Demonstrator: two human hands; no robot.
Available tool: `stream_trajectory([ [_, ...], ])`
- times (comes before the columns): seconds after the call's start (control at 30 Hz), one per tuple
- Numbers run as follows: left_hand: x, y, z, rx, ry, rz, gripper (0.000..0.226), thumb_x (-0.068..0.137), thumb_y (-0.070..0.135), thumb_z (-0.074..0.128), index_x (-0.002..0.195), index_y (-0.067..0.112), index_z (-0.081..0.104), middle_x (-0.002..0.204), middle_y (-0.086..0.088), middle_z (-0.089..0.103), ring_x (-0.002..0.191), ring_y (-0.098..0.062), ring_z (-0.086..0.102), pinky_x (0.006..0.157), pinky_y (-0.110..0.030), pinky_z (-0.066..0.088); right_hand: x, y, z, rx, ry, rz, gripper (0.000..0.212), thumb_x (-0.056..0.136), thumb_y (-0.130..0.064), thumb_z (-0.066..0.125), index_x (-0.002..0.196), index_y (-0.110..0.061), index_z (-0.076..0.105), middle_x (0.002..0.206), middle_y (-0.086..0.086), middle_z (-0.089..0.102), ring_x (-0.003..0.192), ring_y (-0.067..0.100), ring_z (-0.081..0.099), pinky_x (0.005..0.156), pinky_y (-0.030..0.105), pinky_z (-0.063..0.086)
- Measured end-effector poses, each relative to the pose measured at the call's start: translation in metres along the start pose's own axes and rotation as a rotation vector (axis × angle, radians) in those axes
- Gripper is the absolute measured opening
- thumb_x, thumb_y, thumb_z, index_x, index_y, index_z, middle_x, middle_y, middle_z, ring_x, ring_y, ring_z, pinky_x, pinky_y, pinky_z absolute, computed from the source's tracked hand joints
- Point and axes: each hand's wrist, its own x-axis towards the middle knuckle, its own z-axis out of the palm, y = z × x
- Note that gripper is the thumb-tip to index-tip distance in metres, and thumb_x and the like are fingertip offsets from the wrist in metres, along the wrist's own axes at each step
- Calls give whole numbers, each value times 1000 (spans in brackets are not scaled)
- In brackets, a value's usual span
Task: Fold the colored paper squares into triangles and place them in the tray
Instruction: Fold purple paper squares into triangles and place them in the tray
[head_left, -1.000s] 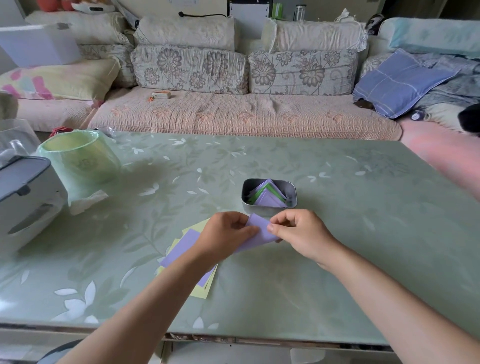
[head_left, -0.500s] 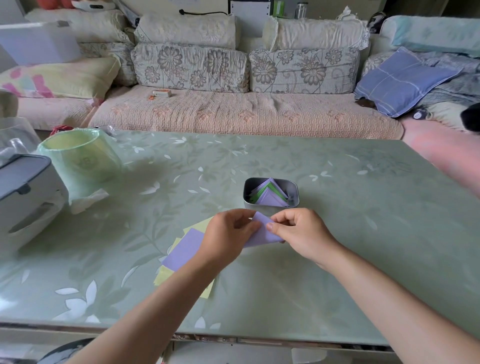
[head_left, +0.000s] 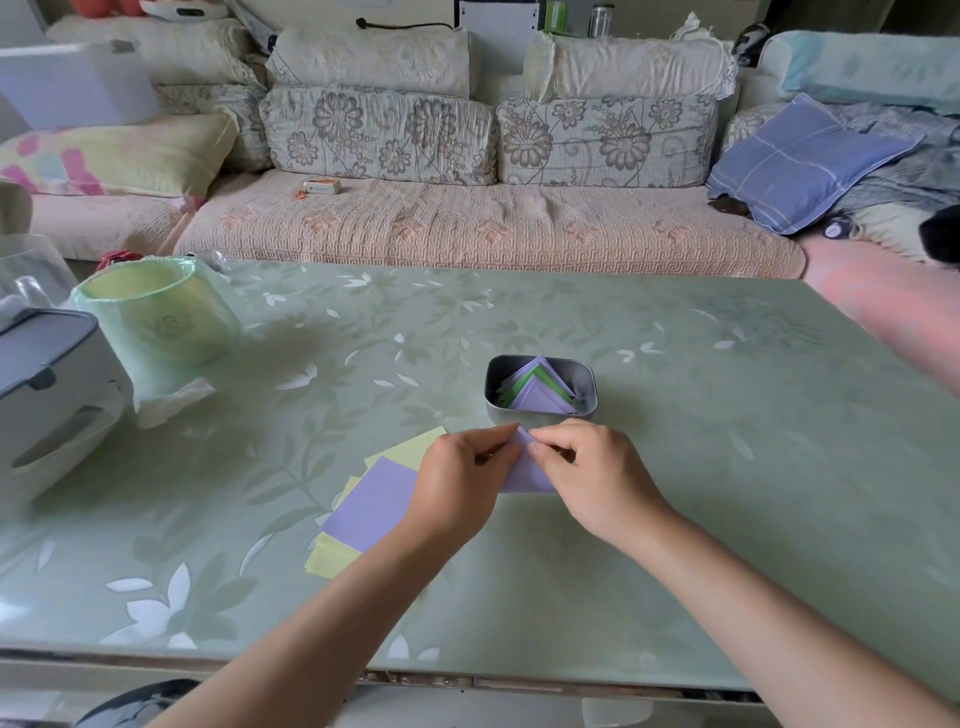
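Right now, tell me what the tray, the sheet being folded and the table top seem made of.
Tray: metal, probably steel or tin; grey, dull sheen, thin rounded walls catching reflections.
Sheet: thin matte lilac paper; it bends with crisp edges.
Table top: glossy, glass or clear plastic over a green leaf print, unclear which; soft glare shows.

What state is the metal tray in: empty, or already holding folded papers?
Not empty. The tray holds several folded triangles, purple and green, overlapping one another inside it.
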Motion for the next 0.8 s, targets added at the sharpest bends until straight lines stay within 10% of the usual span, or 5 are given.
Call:
stream_trajectory([
  [0.37, -3, 5, 1, 9, 59, -33, 26, 96, 26, 63, 121, 26, 71, 83, 18, 68, 67, 15, 56, 63, -4, 41, 2, 2, -4, 146, -50, 25, 32, 98, -22, 57, 74, -1, 59, 68, 16, 38, 64, 12, 26, 60, 32, 21],
  [0.8, -7, 5, 3, 33, 29, -39, 17, 95, 27, 62, 93, 38, 74, 87, 7, 75, 74, -3, 57, 73, -22, 49, 1, 6, 0, -74, -19, 27, 17, 96, -35, 59, 85, -29, 71, 71, -10, 50, 72, 16, 52, 70, 33, 43],
])
